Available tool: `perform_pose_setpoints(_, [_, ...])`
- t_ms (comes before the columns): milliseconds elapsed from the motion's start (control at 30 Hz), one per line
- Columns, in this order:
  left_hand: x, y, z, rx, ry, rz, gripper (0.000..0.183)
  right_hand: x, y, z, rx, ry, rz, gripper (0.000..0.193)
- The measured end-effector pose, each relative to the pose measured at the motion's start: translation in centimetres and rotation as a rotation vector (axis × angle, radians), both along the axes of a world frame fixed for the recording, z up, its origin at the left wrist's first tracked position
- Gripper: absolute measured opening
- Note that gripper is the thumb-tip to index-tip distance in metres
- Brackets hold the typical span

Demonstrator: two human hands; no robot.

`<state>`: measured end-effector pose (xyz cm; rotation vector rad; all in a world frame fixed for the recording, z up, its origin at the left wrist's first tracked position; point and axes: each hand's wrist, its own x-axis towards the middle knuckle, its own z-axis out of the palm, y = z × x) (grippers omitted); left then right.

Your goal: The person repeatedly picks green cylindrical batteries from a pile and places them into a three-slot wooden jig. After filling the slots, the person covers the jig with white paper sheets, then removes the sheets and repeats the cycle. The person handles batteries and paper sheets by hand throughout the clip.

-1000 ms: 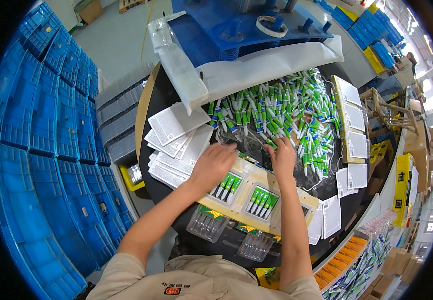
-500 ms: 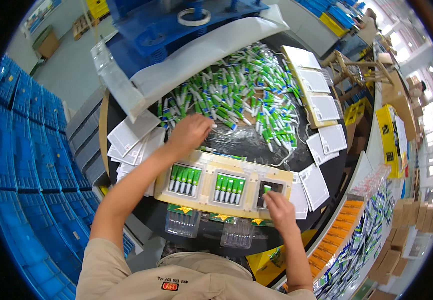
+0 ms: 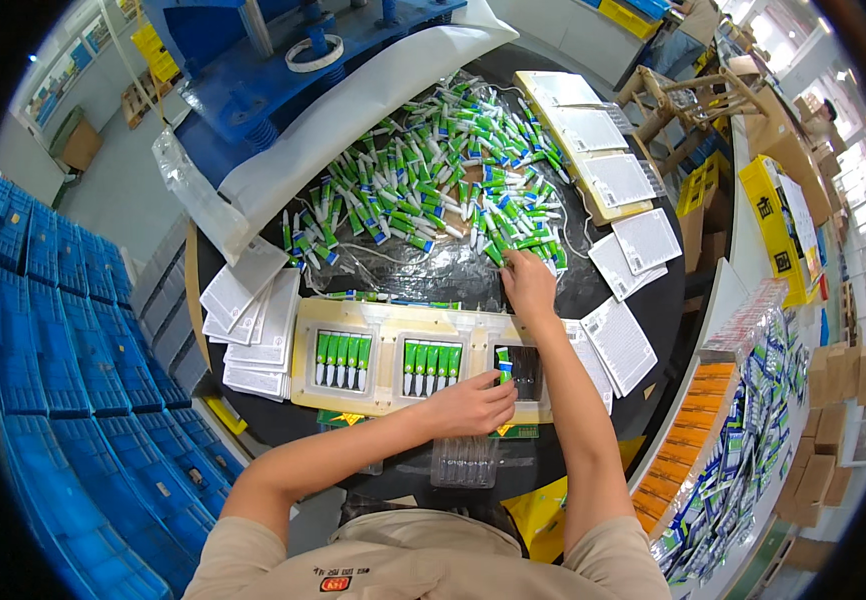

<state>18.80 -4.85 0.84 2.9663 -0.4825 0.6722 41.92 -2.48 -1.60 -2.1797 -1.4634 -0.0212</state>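
Note:
My left hand lies over the front of a cream tray, its fingers closed on a small green-and-white tube at the right-hand opening. The other two openings hold rows of tubes, white ends toward me. Reaching across the tray, my right hand has its fingertips pinched at the near edge of a big heap of similar tubes. A green tube sits at those fingertips, partly covered by them. Clear plastic blisters with green cards stick out under the tray's front edge.
White printed cards lie in stacks left and right of the tray. A second cream tray with cards stands at the far right. A blue machine rises behind the heap; blue crates line the left side.
My left hand has come from the heap to the right-hand opening with a tube. The right hand has left that opening and moved forward to the heap. The view has shifted slightly.

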Motion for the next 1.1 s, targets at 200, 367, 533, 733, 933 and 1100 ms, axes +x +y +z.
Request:
perform_pose_setpoints(200, [0.9,0.0,-1.6,-0.161,-0.074,0.095,0.023,-2.5,-12.3,5.1,0.122,0.174,-0.089,0.027])
perform_pose_setpoints(367, [0.8,0.3,-1.6,-0.171,-0.161,0.111,0.020,-8.2,-17.6,5.2,0.068,0.049,-0.018,0.027])
perform_pose_setpoints(533, [0.7,0.2,-1.9,-0.192,-0.150,0.134,0.025,-10.2,-16.5,1.9,0.062,0.094,-0.088,0.024])
perform_pose_setpoints(733, [0.2,-0.2,-2.0,-0.248,-0.070,0.236,0.035,-5.0,-11.1,3.5,0.114,0.220,-0.183,0.008])
perform_pose_setpoints(933, [-0.8,0.1,-1.5,-0.258,-0.030,0.309,0.037,1.8,0.7,-0.4,-0.063,-0.085,-0.082,0.016])
perform_pose_setpoints(1100, [0.7,5.5,-0.8,-0.410,-0.130,0.513,0.022,1.6,-2.1,0.1,0.022,-0.104,-0.095,0.017])
